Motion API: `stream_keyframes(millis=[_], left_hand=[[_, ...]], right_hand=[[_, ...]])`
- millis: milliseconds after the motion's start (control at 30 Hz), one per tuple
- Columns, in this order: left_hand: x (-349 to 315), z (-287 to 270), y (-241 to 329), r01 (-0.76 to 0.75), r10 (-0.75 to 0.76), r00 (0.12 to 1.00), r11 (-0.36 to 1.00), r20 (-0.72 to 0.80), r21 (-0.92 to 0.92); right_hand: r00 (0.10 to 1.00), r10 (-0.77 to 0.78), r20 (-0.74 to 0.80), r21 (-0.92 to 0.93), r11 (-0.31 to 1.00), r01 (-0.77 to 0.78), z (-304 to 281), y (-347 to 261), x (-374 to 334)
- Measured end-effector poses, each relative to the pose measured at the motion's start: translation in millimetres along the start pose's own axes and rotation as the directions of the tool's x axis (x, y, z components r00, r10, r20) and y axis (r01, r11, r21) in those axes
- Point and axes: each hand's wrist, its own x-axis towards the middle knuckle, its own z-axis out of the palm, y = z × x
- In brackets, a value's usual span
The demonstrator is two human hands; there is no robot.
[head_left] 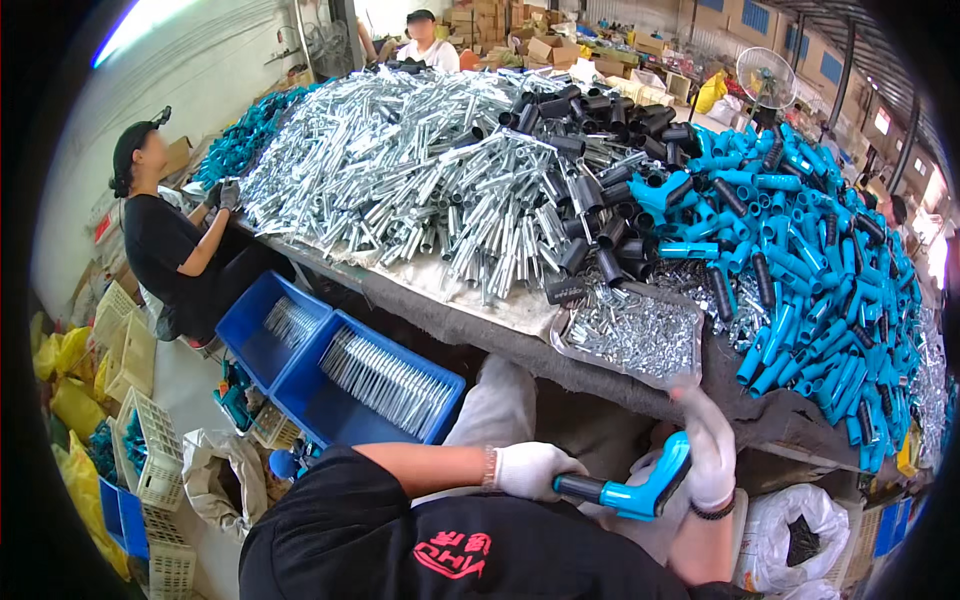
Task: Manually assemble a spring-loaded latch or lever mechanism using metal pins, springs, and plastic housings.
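Both my hands wear white gloves. In front of my body, my left hand (538, 471) is closed round the black end of a teal tool handle (640, 492), a tube with a curved, flared head. My right hand (708, 452) is upright beside that head, its fingers stretched up and a little blurred. Its palm is against or very near the head; the exact contact is hidden. Just beyond my right fingertips, a shallow tray (560, 345) of small metal parts sits at the table's edge.
Heaps of silver metal tubes (400, 165), black sleeves (600, 225) and teal handles (800, 270) cover the table. Blue bins (385, 330) with metal rods stand at left. A co-worker (170, 235) sits at far left, another person (430, 45) behind. A white sack (765, 520) stands at right.
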Motion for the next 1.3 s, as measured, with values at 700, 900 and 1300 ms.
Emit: stream_keyframes(millis=[700,900,1300], left_hand=[[4.8,-50.1,-10.5,0.314,-0.015,0.846,0.823,0.534,-0.473],[16.8,-47.1,-17.5,0.153,0.077,0.802,0.932,0.593,-0.329],[-7.1,-19.0,-21.2,0.173,-0.168,0.978,0.984,-0.122,0.031]], right_hand=[[0.804,-0.43,0.412,-0.702,0.414,0.58,8.9,-27.9,35.3],[0.602,-0.363,0.711,-0.488,0.361,0.795,-2.1,-18.5,46.4],[0.891,0.171,0.42,-0.562,0.82,0.108,11.8,20.9,21.6]])
